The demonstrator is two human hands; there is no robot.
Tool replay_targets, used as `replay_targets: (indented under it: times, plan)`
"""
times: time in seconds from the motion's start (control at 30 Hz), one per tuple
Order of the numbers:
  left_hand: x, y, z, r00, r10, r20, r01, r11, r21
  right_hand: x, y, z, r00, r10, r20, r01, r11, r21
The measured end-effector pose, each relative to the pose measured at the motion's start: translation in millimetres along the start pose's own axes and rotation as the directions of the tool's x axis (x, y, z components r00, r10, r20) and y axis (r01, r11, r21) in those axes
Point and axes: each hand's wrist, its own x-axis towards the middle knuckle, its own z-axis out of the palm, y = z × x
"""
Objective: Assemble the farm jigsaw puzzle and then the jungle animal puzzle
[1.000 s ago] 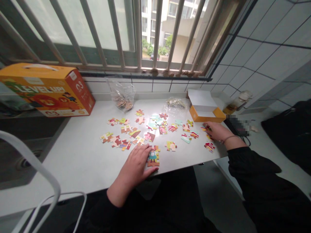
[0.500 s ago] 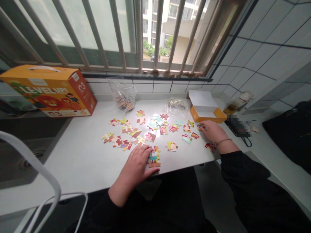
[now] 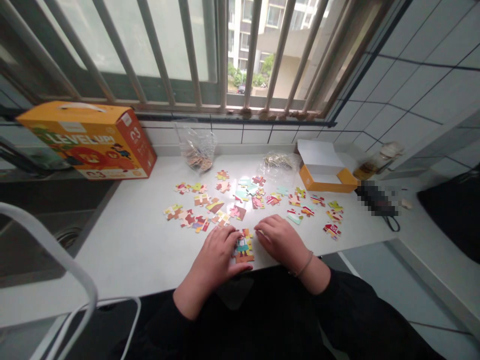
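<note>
A small joined section of jigsaw puzzle (image 3: 244,249), showing a figure in a teal skirt, lies near the counter's front edge. My left hand (image 3: 213,252) steadies it, with fingertips on its left side and the thumb along its lower edge. Just to the right of it is my right hand (image 3: 281,239), low over the counter with bent fingers drawn together; whatever is under or between them is hidden. Loose puzzle pieces (image 3: 221,218) spread beyond both hands. A few red and green pieces (image 3: 332,230) lie farther right.
An orange carry box (image 3: 101,145) stands at the back left beside the sink (image 3: 33,235). Clear bags (image 3: 198,155) and an open orange box (image 3: 326,182) line the wall. At right are a bottle (image 3: 378,160) and a dark pouch (image 3: 377,200). A white cable (image 3: 75,270) hangs front left.
My right hand has come from the pieces at far right to beside the joined section, covering the spot where a green-and-pink piece lay. My left hand stays put. The view shifts slightly.
</note>
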Motion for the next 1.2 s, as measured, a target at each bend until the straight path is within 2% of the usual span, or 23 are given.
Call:
replay_targets:
  times: [0.1,0.23,0.4,0.57,0.83,0.97,1.07,1.2]
  plan:
    - [-1,1,0.5,1.000,0.007,0.006,-0.007,1.000,0.005,-3,-36,9,0.998,-0.049,-0.041,0.052,0.996,0.068]
    - [-3,2,3.0,1.000,-0.002,-0.011,0.003,0.999,0.052,-10,-56,26,0.989,-0.014,-0.145,0.035,0.989,0.145]
    - [-3,2,3.3,0.998,-0.034,0.048,0.029,0.993,0.112,-21,-59,47,0.967,0.085,-0.238,-0.028,0.972,0.232]
    - [-7,-6,-1.7,0.997,-0.045,0.067,0.036,0.991,0.129,-23,-60,48,0.970,0.106,-0.217,-0.059,0.975,0.214]
    - [-27,-43,-19.9,0.991,-0.121,-0.053,0.130,0.966,0.222,-22,-62,47,0.976,0.108,-0.190,-0.077,0.984,0.163]
    - [-31,-48,-25.7,0.982,-0.147,-0.114,0.171,0.956,0.237,-22,-63,48,0.979,0.113,-0.171,-0.085,0.983,0.164]
    - [-29,-39,-27.9,0.988,-0.078,-0.132,0.106,0.970,0.218,-20,-64,50,0.978,0.132,-0.164,-0.107,0.983,0.150]
    - [-21,-11,-21.9,0.991,0.129,-0.044,-0.124,0.987,0.107,-16,-66,52,0.971,0.179,-0.160,-0.154,0.976,0.155]
